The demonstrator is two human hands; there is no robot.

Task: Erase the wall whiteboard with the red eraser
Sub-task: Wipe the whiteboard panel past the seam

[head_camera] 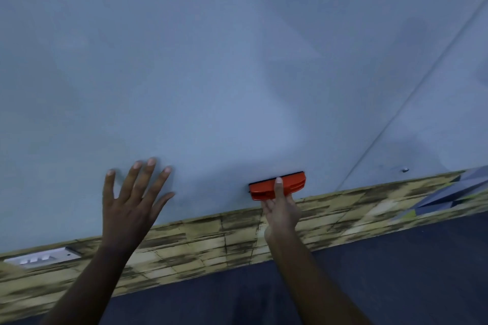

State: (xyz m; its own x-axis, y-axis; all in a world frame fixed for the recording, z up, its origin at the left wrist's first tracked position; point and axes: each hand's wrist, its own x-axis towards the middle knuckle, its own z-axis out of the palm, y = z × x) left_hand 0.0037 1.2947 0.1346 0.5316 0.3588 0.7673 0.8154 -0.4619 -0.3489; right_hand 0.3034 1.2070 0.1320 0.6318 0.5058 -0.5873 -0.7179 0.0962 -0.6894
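The right hand is gripping the flat red plastic eraser, fingers clamped on it, pressing it against the pale grey-blue wall whiteboard near its lower edge, at 5 o'clock in view. At 7 o'clock, the left hand is lying against the board, fingers spread apart. A white switch plate is sitting at 8 o'clock.

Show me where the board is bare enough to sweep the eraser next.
The whiteboard is bare above both hands, and between the left hand and the red eraser. The right hand grips the eraser near the board's lower edge, where room is tightest. A seam crosses right.
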